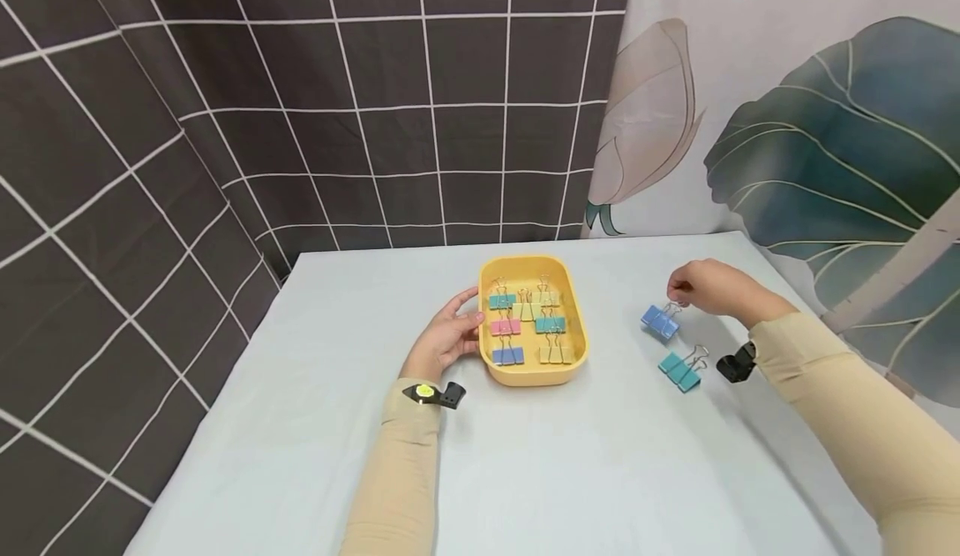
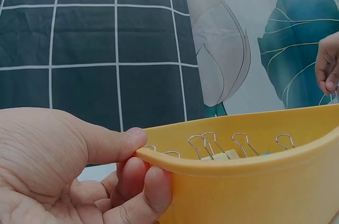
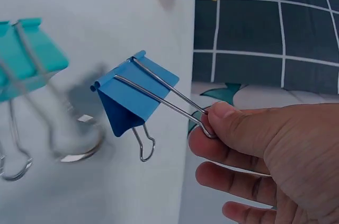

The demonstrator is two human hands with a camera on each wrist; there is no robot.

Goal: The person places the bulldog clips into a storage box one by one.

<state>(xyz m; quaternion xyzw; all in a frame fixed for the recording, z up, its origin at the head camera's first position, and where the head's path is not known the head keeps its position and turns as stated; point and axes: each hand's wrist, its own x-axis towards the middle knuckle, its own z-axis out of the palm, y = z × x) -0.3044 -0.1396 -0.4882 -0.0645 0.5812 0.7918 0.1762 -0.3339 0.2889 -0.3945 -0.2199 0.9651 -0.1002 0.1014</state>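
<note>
A yellow plastic basket [image 1: 536,378] stands near the middle of the table, several binder clips in pink, teal, blue and yellow lying inside it. My left hand [image 1: 444,338] pinches the basket's left rim, thumb over the edge and fingers beneath, as the left wrist view shows. To the right, my right hand [image 1: 716,289] pinches one wire handle of a blue binder clip [image 3: 139,89] between thumb and forefinger. The clip's other handle hangs down below its body. Beside it a teal binder clip [image 1: 681,370] lies on the table, nearer to me.
The white table [image 1: 300,456] reaches back to a dark wall with a white grid [image 1: 390,139]. A curtain with a large leaf print [image 1: 847,156] hangs behind the right side. A black wrist camera [image 1: 737,363] on my right arm appears close to the teal clip.
</note>
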